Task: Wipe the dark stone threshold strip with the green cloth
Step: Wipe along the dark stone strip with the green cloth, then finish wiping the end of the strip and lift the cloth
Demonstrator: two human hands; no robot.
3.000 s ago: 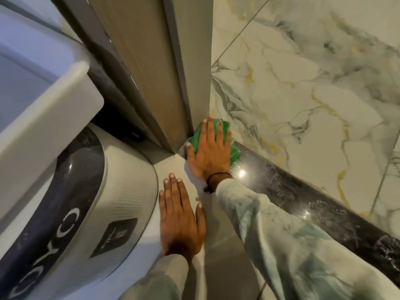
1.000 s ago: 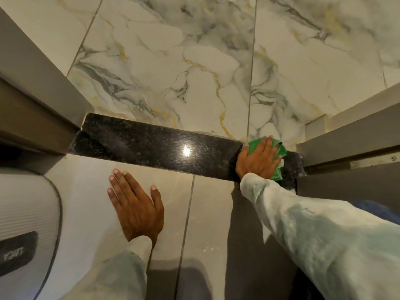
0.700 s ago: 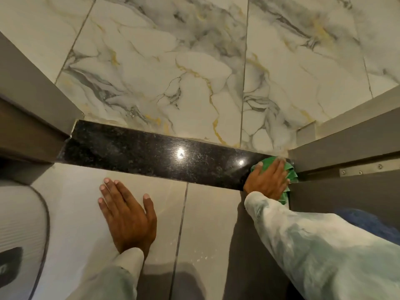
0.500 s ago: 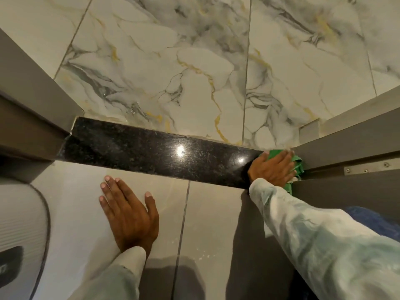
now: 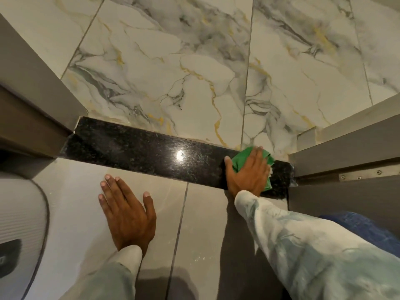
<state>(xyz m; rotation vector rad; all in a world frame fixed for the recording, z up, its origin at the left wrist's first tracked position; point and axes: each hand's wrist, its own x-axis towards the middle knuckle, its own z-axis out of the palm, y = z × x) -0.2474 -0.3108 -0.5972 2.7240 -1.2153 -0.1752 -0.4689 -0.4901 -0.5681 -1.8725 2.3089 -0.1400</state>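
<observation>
The dark stone threshold strip (image 5: 134, 148) runs across the doorway between the two door jambs, glossy with a light glint near its middle. My right hand (image 5: 249, 174) lies flat on the green cloth (image 5: 242, 158), pressing it onto the strip close to its right end. Only the cloth's edges show around the fingers. My left hand (image 5: 127, 211) rests palm down on the grey floor tile in front of the strip, fingers spread, holding nothing.
White marble tiles with grey and gold veins (image 5: 194, 72) lie beyond the strip. A door jamb (image 5: 36, 100) stands at the left and another jamb with a metal plate (image 5: 350, 161) at the right. A white appliance (image 5: 19, 224) sits at the lower left.
My right hand and the cloth slid right along the strip to the right jamb, then came back a little to the left. My left hand stayed planted on the tile.
</observation>
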